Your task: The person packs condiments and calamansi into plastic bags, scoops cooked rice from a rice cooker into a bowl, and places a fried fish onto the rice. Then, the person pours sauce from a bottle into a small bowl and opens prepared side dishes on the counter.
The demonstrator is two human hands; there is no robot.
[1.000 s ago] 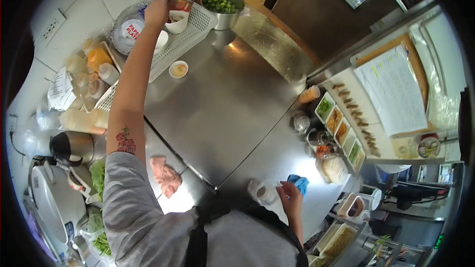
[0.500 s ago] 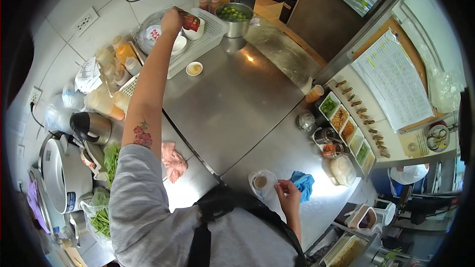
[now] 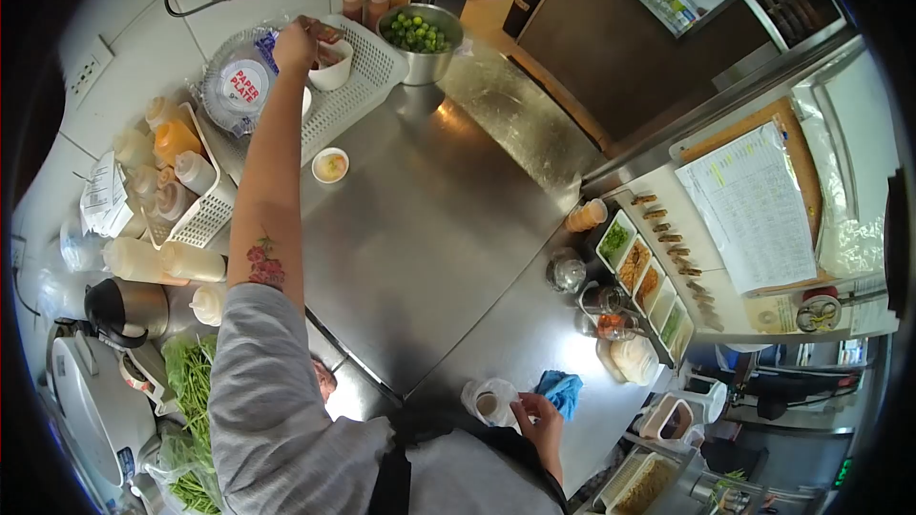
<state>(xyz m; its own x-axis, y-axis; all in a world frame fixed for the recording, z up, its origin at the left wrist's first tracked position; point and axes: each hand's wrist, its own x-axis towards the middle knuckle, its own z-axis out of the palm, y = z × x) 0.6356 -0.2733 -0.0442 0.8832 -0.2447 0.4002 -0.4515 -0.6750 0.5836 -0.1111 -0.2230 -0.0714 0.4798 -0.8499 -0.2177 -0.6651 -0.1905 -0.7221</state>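
My left hand reaches to the far left corner, its fingers closed on a small dark red packet. Below the packet is a white bowl in the perforated white tray. Plastic-wrapped paper plates lie left of that hand. My right hand is low at the near edge, fingers pinched at the rim of a clear plastic bag with a cup inside. A blue cloth lies just beyond it. A small cup of sauce stands on the steel counter.
A metal pot of green limes stands behind the tray. Squeeze bottles fill a basket at left, above leafy greens. Jars and a row of garnish trays line the right side.
My left hand has shifted slightly over the tray, and the packet shows less than half a second ago. My right hand stays by the bagged cup. The camera view has swung a little.
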